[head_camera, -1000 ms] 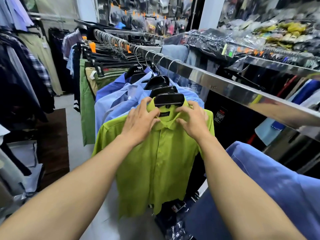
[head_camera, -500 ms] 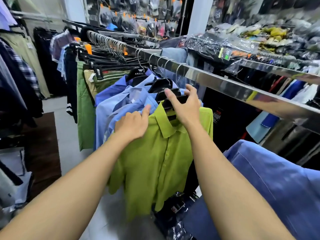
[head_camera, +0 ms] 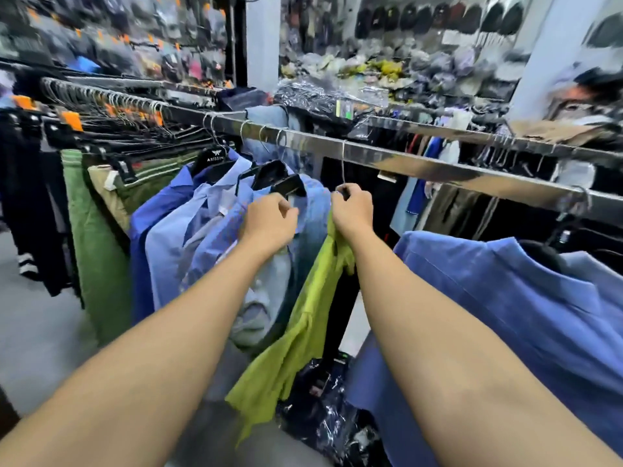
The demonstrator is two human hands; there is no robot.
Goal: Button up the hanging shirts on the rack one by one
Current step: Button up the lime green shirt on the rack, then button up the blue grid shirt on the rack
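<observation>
Fingers: my right hand [head_camera: 352, 208] grips the green shirt [head_camera: 303, 318] hanger at the rail [head_camera: 421, 166]; left hand [head_camera: 268, 220] pinches the next blue shirt [head_camera: 215, 244]. Step: changeover. Next: find its top button.

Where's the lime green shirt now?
Centre of the head view, the lime green shirt hangs below the right hand, between light blue shirts and a blue shirt.

Lime-green shirt [head_camera: 303, 318] beside light-blue shirts [head_camera: 188, 237] under a silver rail [head_camera: 438, 166].
</observation>
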